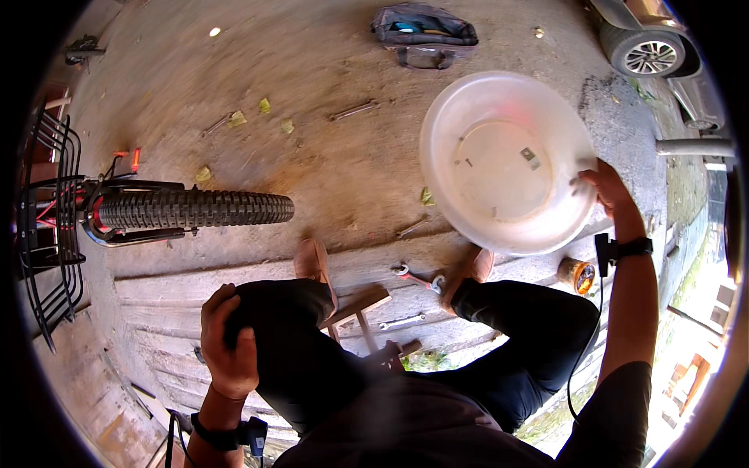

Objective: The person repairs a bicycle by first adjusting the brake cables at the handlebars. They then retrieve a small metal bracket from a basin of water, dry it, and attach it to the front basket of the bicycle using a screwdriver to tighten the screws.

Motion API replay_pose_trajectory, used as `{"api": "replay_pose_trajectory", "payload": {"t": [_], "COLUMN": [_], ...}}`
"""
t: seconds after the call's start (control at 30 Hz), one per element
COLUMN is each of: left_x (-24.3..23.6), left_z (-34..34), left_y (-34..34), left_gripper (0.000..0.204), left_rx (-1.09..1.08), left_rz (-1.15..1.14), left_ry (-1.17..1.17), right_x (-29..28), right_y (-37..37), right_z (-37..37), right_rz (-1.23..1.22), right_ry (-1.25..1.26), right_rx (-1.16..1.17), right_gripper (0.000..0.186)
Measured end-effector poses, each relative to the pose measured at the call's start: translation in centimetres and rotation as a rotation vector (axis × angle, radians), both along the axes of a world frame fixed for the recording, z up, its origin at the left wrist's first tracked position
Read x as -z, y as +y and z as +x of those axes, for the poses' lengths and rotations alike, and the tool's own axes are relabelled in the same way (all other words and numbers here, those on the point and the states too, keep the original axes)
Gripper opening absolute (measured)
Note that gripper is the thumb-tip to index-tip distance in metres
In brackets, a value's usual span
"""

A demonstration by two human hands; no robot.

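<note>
Whitish plastic, there: clasped the basin (499,178) at far right by its right rim in a hooked right hand (607,189). Rested the left hand (231,345) half-open on the left knee (269,308), holding nothing. Looked light, slightly bendy, maybe slick; best taken at opposite edges.

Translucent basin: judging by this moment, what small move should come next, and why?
Probably bring the left hand to the left rim of the basin to steady it: only the right hand holds it, at its right rim, while the left rests on the left knee, and small pieces lie inside.
</note>
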State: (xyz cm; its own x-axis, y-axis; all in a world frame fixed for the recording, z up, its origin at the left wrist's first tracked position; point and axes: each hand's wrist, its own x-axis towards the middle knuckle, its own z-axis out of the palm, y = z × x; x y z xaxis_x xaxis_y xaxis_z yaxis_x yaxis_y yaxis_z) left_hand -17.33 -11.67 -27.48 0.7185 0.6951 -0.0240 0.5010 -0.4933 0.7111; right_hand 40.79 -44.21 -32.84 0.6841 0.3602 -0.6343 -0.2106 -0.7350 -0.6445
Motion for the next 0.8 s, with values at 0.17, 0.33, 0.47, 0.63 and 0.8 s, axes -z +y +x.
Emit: {"api": "replay_pose_trajectory", "payload": {"t": [0.17, 0.33, 0.47, 0.63, 0.8], "left_x": [0.0, -0.2, -0.1, -0.2, -0.1], "left_z": [-1.1, -1.9, -2.8, -3.1, -3.5], "left_y": [0.3, 0.7, 1.0, 1.5, 1.8], "left_gripper": [0.046, 0.050, 0.051, 0.053, 0.055], "left_rx": [0.006, -0.008, -0.048, -0.088, -0.073], "left_rz": [0.013, 0.022, 0.019, -0.011, 0.021], "left_ry": [0.055, 0.080, 0.101, 0.138, 0.184], "right_x": [8.9, 16.5, 19.8, 24.1, 27.8], "right_y": [6.6, 10.9, 13.8, 15.0, 15.5], "right_z": [-3.2, -6.0, -7.8, -8.2, -7.6], "right_rz": [-0.082, -0.045, -0.009, -0.097, -0.058], "right_ry": [0.063, 0.100, 0.114, 0.057, 0.024], "right_rx": [-0.094, -0.176, -0.189, -0.210, -0.217], "right_gripper": [0.043, 0.046, 0.050, 0.053, 0.052]}}
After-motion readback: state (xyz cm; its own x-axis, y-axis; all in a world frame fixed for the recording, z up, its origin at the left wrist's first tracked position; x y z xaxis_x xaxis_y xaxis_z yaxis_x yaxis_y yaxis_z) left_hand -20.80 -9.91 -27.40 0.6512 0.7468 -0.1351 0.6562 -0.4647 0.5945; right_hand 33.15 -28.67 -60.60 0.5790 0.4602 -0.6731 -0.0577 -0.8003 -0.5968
